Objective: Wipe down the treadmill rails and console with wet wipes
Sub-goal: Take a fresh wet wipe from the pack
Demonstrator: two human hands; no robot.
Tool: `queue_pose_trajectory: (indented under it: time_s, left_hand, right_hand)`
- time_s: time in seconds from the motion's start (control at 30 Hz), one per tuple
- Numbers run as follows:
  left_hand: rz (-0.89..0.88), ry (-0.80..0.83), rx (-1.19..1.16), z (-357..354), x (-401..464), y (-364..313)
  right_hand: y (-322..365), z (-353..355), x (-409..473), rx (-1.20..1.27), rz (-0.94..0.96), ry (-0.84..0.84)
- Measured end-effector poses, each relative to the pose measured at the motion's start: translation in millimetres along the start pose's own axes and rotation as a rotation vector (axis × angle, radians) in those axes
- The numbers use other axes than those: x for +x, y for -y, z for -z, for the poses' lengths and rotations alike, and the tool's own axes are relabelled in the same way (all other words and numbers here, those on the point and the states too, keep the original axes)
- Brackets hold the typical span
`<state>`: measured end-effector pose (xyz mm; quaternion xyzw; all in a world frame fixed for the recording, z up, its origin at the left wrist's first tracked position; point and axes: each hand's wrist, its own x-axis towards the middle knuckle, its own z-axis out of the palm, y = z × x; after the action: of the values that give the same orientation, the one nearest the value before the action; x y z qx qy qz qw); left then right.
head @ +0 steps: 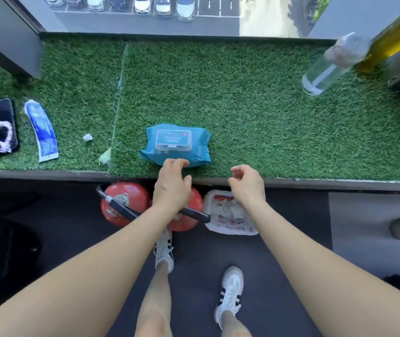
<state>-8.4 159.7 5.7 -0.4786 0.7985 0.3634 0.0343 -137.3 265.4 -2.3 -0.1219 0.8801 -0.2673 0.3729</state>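
On a ledge point(254, 113) covered in fuzzy green artificial turf, a glossy black phone point(1, 125) with a beaded heart charm is laid at far left, just beside a flattened blue-and-white tube point(42, 131). A small white cap point(87, 137) is seen near it. At the middle, a soft, crinkled blue wipes pack point(177, 144) with a clear rigid lid is laid flat. Its near edge is touched by the loosely curled fingers of the left hand point(171, 188). The right hand point(247, 187) is held beside it, its grip relaxed, nothing held. Two round red extinguishers point(121, 203) are stood on the floor below. At far right, a clear bottle point(327, 66) is seen.
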Motion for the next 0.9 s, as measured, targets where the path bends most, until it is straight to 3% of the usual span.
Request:
queue_pose_trajectory:
  time_s: [0.17, 0.3, 0.47, 0.63, 0.9]
  left_hand:
    - [0.022, -0.037, 0.026, 38.9, 49.1, 33.3]
    - [-0.067, 0.002, 0.107, 58.3, 88.2, 50.6]
    - [-0.19, 0.149, 0.192, 59.8, 125.5, 61.0]
    - [-0.243, 0.212, 0.129, 63.2, 142.7, 73.9]
    - [0.087, 0.018, -0.232, 67.8, 176.7, 53.4]
  right_hand:
    - [60.2, -47.0, 25.9, -0.05, 0.022, -0.019]
    - [90.5, -77.1, 41.2, -0.071, 0.013, -0.025]
    - [92.5, -87.6, 49.1, -0.041, -0.072, -0.066]
    - [86.3, -81.5, 50.9, -0.03, -0.071, -0.11]
    - [101.1, -97.1, 61.9, -0.067, 0.025, -0.094]
